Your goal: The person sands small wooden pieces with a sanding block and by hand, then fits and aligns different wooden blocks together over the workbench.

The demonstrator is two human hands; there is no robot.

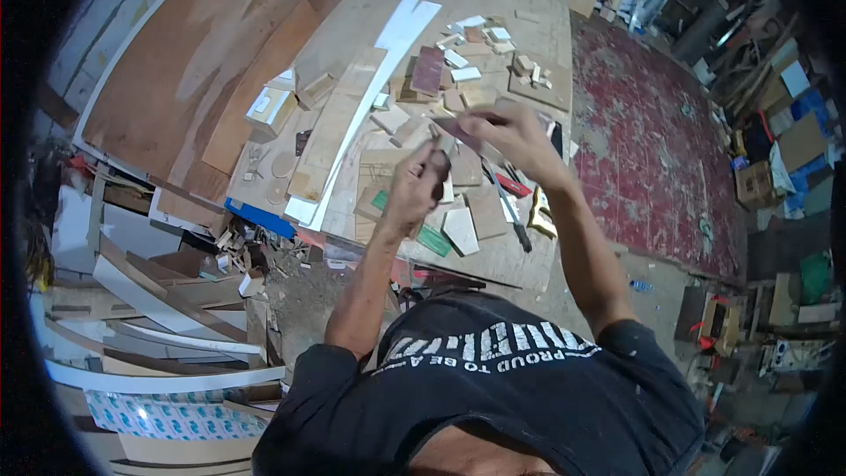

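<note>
Centre frame, above the table (529,0): my left hand (416,183) fingers closed around a small dark block (438,161), my right hand (509,128) pinching a thin dark strip (458,130) against it; many cut offcuts (476,211) lie unsorted below.

A long wooden table (529,0) runs away through the middle of a cluttered workshop, its top strewn with small offcuts, and a large brown plywood sheet (203,62) leans along its left side. To the right of the table the floor (652,132) is worn red and patchy, with stacked boxes and tools (775,150) piled at its far edge. Below the table's left corner lie curved white and wooden strips (159,335) in a heap, and the light is dim and bluish.
</note>
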